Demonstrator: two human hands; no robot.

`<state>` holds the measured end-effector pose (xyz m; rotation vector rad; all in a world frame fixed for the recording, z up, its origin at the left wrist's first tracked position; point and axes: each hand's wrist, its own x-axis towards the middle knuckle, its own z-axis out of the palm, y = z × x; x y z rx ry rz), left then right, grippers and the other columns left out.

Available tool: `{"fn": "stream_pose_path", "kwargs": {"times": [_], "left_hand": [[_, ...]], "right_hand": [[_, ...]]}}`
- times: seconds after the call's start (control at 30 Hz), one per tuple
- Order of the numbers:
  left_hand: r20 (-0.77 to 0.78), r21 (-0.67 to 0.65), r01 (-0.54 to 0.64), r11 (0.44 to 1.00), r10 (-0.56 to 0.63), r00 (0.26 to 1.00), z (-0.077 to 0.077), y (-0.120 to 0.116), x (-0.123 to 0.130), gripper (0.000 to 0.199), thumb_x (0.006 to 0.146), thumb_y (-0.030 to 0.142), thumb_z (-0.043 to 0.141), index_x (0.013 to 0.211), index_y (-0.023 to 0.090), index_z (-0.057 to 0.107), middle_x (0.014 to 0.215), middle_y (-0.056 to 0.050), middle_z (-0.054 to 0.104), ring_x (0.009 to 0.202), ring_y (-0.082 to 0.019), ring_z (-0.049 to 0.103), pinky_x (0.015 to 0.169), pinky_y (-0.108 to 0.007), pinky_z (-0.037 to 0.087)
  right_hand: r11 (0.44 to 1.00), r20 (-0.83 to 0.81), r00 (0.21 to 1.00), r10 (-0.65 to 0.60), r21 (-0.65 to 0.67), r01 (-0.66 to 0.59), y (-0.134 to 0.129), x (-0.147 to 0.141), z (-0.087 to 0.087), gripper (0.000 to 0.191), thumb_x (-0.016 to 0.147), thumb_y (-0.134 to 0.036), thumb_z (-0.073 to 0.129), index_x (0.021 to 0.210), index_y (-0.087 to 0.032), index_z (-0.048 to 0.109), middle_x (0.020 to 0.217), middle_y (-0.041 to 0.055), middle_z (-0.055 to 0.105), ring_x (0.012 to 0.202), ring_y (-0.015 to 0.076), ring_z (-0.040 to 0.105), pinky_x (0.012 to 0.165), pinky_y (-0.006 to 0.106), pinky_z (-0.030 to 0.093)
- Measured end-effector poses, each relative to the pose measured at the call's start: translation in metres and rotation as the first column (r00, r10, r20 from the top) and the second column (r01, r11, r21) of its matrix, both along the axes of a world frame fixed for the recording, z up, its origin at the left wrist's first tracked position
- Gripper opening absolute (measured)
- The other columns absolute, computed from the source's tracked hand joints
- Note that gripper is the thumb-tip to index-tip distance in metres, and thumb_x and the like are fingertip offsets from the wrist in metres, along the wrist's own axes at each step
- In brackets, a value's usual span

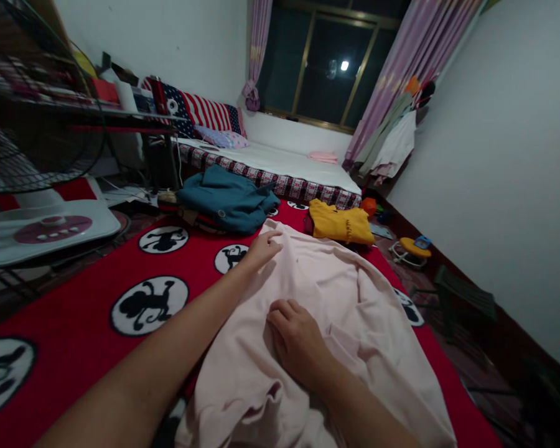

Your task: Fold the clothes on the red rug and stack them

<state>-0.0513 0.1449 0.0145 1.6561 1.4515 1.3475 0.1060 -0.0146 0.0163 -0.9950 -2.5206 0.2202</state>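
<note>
A pale pink garment (pixel 326 274) lies spread and wrinkled over the red blanket (pixel 88 298) with round monkey patches. Near its far left edge, my left hand (pixel 264 247) rests on the cloth with fingers apart. My right hand (pixel 295 336) is on the middle of the garment, its fingers curled down against the fabric; whether they pinch a fold is hidden. Beyond the garment sit a folded yellow garment (pixel 340 223) on the right and a teal garment pile (pixel 228 198) on the left.
A white fan base (pixel 46 227) stands at the left beside a cluttered desk (pixel 121 112). Behind is a bed (pixel 280 159) under a window. Along the right wall are a small yellow-topped stool (pixel 413 247) and a dark chair (pixel 464 295).
</note>
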Motion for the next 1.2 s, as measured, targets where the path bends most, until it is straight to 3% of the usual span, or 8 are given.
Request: {"fn": "stream_pose_path", "kwargs": {"times": [0.2, 0.37, 0.43, 0.53, 0.7, 0.9, 1.03, 1.2], "left_hand": [[-0.055, 0.046, -0.027, 0.999, 0.030, 0.998, 0.022, 0.052, 0.021, 0.042, 0.062, 0.004, 0.061, 0.101, 0.013, 0.073, 0.102, -0.010, 0.070, 0.100, -0.025, 0.062, 0.094, -0.033, 0.045], [-0.077, 0.096, -0.143, 0.985, 0.151, 0.986, 0.001, 0.052, 0.010, 0.046, 0.070, 0.002, 0.051, 0.109, 0.017, 0.070, 0.117, -0.010, 0.065, 0.117, -0.025, 0.053, 0.107, -0.036, 0.034], [-0.089, 0.088, -0.138, 0.987, 0.145, 0.985, -0.010, 0.048, 0.004, 0.042, 0.068, 0.003, 0.055, 0.104, 0.019, 0.072, 0.115, -0.009, 0.065, 0.117, -0.026, 0.053, 0.107, -0.037, 0.035], [-0.070, 0.092, -0.121, 0.988, 0.128, 0.989, -0.016, 0.048, 0.000, 0.043, 0.066, 0.002, 0.057, 0.103, 0.018, 0.072, 0.116, -0.010, 0.064, 0.119, -0.026, 0.052, 0.108, -0.037, 0.034], [0.045, 0.127, -0.053, 0.990, 0.048, 0.998, 0.000, 0.061, 0.006, 0.055, 0.068, 0.003, 0.051, 0.121, 0.013, 0.063, 0.121, -0.010, 0.065, 0.115, -0.023, 0.057, 0.104, -0.034, 0.040], [0.354, 0.049, 0.245, 0.968, -0.246, 0.902, 0.004, 0.059, 0.003, 0.077, 0.062, 0.007, 0.059, 0.138, 0.012, 0.046, 0.132, -0.012, 0.058, 0.121, -0.023, 0.054, 0.104, -0.035, 0.041], [0.352, -0.071, 0.234, 0.970, -0.195, 0.915, -0.003, 0.056, 0.001, 0.085, 0.059, 0.005, 0.060, 0.141, 0.013, 0.040, 0.123, -0.013, 0.062, 0.111, -0.024, 0.060, 0.096, -0.035, 0.047], [0.229, -0.040, 0.107, 0.993, -0.095, 0.969, -0.006, 0.060, 0.003, 0.090, 0.059, -0.002, 0.051, 0.145, 0.017, 0.033, 0.118, -0.010, 0.062, 0.106, -0.021, 0.060, 0.087, -0.031, 0.051]], "right_hand": [[0.999, -0.036, 0.999, 0.029, -0.020, -0.030, 0.003, 0.004, 0.001, 0.022, 0.088, -0.010, 0.044, 0.095, -0.020, 0.063, 0.104, 0.0066, 0.063, 0.094, 0.0189, 0.054, 0.087, 0.033, 0.044], [0.955, -0.150, 0.947, -0.286, 0.032, 0.293, 0.012, 0.014, -0.003, 0.030, 0.085, -0.018, 0.053, 0.114, -0.022, 0.061, 0.136, 0.0105, 0.049, 0.132, 0.0287, 0.036, 0.109, 0.051, 0.027], [0.926, -0.103, 0.920, -0.377, -0.022, 0.377, 0.016, 0.017, -0.007, 0.035, 0.084, -0.019, 0.054, 0.118, -0.021, 0.060, 0.143, 0.0141, 0.042, 0.137, 0.0333, 0.028, 0.108, 0.057, 0.025], [0.915, -0.053, 0.915, -0.400, -0.082, 0.395, 0.019, 0.018, -0.011, 0.036, 0.085, -0.021, 0.054, 0.120, -0.021, 0.060, 0.148, 0.0168, 0.036, 0.140, 0.0362, 0.025, 0.106, 0.061, 0.025], [0.944, -0.068, 0.944, -0.323, -0.092, 0.317, 0.017, 0.016, -0.010, 0.029, 0.083, -0.020, 0.055, 0.111, -0.024, 0.062, 0.145, 0.0123, 0.042, 0.139, 0.0327, 0.028, 0.108, 0.063, 0.019], [0.951, -0.082, 0.951, -0.298, -0.105, 0.289, 0.016, 0.016, -0.010, 0.027, 0.081, -0.018, 0.055, 0.106, -0.025, 0.062, 0.143, 0.0101, 0.044, 0.138, 0.0305, 0.031, 0.109, 0.063, 0.018], [0.952, -0.100, 0.948, -0.301, -0.090, 0.292, 0.015, 0.014, -0.012, 0.028, 0.081, -0.018, 0.056, 0.107, -0.025, 0.062, 0.144, 0.0105, 0.042, 0.137, 0.0305, 0.032, 0.110, 0.062, 0.020], [0.897, -0.231, 0.868, -0.439, -0.068, 0.436, 0.024, 0.020, -0.017, 0.036, 0.086, -0.021, 0.050, 0.121, -0.019, 0.057, 0.152, 0.0148, 0.024, 0.141, 0.0307, 0.022, 0.111, 0.054, 0.028]]}}
